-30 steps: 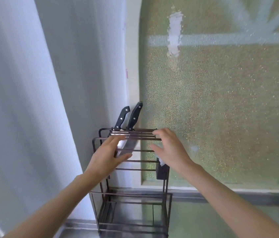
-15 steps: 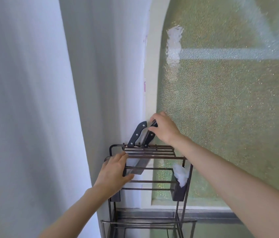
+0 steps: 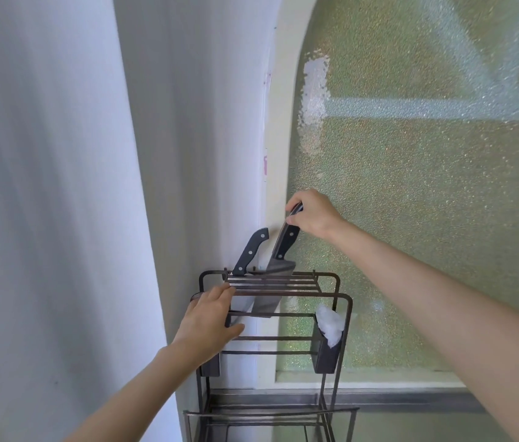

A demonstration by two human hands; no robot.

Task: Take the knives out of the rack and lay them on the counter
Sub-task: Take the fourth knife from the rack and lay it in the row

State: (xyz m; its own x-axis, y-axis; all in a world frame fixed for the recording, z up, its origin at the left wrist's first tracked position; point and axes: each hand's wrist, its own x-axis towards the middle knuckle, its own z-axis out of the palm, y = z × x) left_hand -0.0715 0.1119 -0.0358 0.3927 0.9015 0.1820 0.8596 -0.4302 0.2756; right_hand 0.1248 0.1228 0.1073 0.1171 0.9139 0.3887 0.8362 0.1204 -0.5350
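Up top, right hand [image 3: 314, 213] grips knife [image 3: 285, 242] handle's end, blade below.

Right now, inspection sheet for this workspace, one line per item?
Surface: counter strip below the window, bare where visible.
Job's things: two black-handled knives in wire rack; right knife partly lifted, left knife seated.
Clutter: white wad in rack's right side cup.
Grippers: right hand grips the right knife's handle; left hand braces the rack.
Cables: nothing seen.
Surroundings: white curtain, frosted window.
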